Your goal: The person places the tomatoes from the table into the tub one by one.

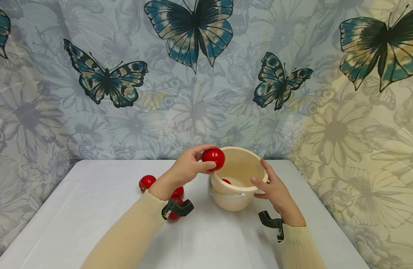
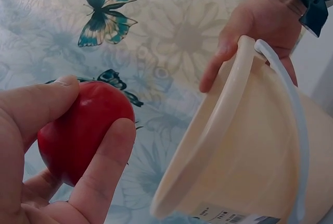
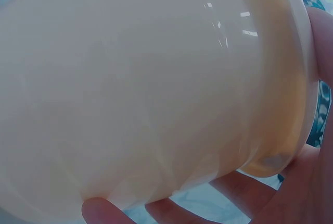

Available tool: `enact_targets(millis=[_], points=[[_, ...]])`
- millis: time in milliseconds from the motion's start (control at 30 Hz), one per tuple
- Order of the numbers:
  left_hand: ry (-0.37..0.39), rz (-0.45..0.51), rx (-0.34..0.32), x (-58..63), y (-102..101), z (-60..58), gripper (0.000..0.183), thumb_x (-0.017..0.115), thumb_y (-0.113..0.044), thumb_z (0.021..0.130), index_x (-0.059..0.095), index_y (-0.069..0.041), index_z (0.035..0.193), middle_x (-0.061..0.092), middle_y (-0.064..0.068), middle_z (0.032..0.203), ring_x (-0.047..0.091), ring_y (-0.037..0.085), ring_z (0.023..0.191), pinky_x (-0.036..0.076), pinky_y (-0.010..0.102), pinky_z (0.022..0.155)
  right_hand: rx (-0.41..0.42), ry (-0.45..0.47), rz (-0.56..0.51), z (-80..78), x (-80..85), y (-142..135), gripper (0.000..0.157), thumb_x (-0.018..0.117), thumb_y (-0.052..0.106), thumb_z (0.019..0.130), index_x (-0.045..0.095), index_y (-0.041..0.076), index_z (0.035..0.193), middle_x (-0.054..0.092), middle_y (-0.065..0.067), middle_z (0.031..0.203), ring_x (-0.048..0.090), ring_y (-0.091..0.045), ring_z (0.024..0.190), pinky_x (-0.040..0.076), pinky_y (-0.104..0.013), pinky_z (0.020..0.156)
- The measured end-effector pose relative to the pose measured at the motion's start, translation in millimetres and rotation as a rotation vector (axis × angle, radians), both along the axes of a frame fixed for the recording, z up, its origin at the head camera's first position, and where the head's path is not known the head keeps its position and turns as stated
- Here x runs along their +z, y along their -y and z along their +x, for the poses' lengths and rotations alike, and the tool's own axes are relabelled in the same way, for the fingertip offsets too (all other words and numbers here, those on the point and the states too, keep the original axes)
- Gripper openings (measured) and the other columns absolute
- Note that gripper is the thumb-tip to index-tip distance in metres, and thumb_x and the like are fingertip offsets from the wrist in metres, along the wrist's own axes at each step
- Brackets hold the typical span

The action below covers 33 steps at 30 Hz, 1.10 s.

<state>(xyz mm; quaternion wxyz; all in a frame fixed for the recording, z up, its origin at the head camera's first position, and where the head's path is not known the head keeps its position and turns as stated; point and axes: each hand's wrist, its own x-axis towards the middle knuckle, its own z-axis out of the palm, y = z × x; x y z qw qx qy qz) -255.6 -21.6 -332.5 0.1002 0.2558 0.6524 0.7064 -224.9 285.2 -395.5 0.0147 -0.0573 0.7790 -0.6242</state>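
Observation:
A glossy red tomato [image 1: 214, 159] is pinched between the thumb and fingers of my left hand [image 1: 189, 164], at the left rim of a cream plastic bucket [image 1: 231, 203]. In the left wrist view, the tomato [image 2: 86, 135] stands apart from the bucket wall [image 2: 250, 156]. My right hand [image 1: 275, 186] grips the bucket's right side, thumb over the rim and fingers around the outside. The right wrist view shows fingers [image 3: 106, 211] against the outer wall [image 3: 130, 94]. Inside the bucket, part of a red tomato [image 1: 226, 181] shows; the rest of the bottom is hidden.
Several more red tomatoes lie on the white table [image 1: 105, 201] left of the bucket; one tomato [image 1: 147, 183] shows a green stem end, others are partly behind the left forearm. A pale handle [image 1: 228, 195] hangs down the bucket's front. Butterfly-patterned cloth [image 1: 199, 112] stands behind the table.

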Motion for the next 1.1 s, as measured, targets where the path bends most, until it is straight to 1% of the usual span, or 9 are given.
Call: enact_targets(millis=[200, 333, 500, 600, 800, 1100], points=[[-0.005, 0.003, -0.006, -1.8, -4.4, -2.9, 0.053, 0.070, 0.003, 0.090, 0.056, -0.006, 0.140, 0.058, 0.017, 0.129, 0.061, 0.034, 0.111, 0.059, 0.043, 0.080, -0.001, 0.006, 0.004, -0.2, -0.3, 0.2, 0.085, 0.064, 0.022, 0.099, 0.007, 0.024, 0.162, 0.008, -0.021, 0.162, 0.044, -0.048, 0.127, 0.055, -0.059, 0.082], [0.005, -0.006, -0.002, -2.6, -6.7, -4.5, 0.052, 0.069, 0.002, 0.090, 0.057, -0.007, 0.140, 0.059, 0.016, 0.127, 0.062, 0.033, 0.108, 0.059, 0.043, 0.081, -0.001, 0.009, 0.006, -0.5, -0.4, 0.3, 0.086, 0.064, 0.022, 0.099, 0.007, 0.025, 0.162, 0.008, -0.021, 0.162, 0.044, -0.048, 0.127, 0.055, -0.058, 0.082], [0.019, -0.004, 0.002, -4.0, -10.2, -7.2, 0.052, 0.069, 0.002, 0.090, 0.056, -0.007, 0.140, 0.059, 0.017, 0.127, 0.064, 0.033, 0.106, 0.059, 0.042, 0.081, -0.002, 0.011, 0.007, -0.3, 0.1, 0.2, 0.087, 0.066, 0.025, 0.098, 0.007, 0.026, 0.162, 0.007, -0.020, 0.162, 0.042, -0.049, 0.129, 0.055, -0.059, 0.081], [0.025, -0.005, 0.006, -5.3, -12.5, -8.9, 0.053, 0.070, 0.003, 0.090, 0.056, -0.007, 0.140, 0.058, 0.018, 0.128, 0.063, 0.034, 0.106, 0.059, 0.042, 0.080, -0.003, 0.009, 0.006, -0.2, 0.4, 0.4, 0.087, 0.066, 0.024, 0.098, 0.007, 0.026, 0.162, 0.006, -0.019, 0.163, 0.040, -0.049, 0.130, 0.055, -0.059, 0.081], [0.030, -0.031, 0.016, -9.3, -16.0, -11.2, 0.053, 0.070, 0.003, 0.090, 0.057, -0.009, 0.140, 0.058, 0.018, 0.128, 0.061, 0.034, 0.109, 0.059, 0.041, 0.081, -0.004, 0.004, 0.006, -0.3, 0.5, 0.3, 0.087, 0.066, 0.025, 0.098, 0.008, 0.026, 0.162, 0.007, -0.019, 0.163, 0.041, -0.048, 0.130, 0.055, -0.059, 0.081], [0.044, -0.043, 0.022, -13.0, -18.4, -11.8, 0.054, 0.070, 0.003, 0.090, 0.056, -0.009, 0.141, 0.056, 0.014, 0.132, 0.060, 0.032, 0.111, 0.059, 0.040, 0.080, 0.000, 0.001, -0.002, -0.2, -0.3, -0.1, 0.086, 0.065, 0.023, 0.099, 0.008, 0.025, 0.162, 0.008, -0.020, 0.162, 0.042, -0.048, 0.129, 0.055, -0.059, 0.081]])
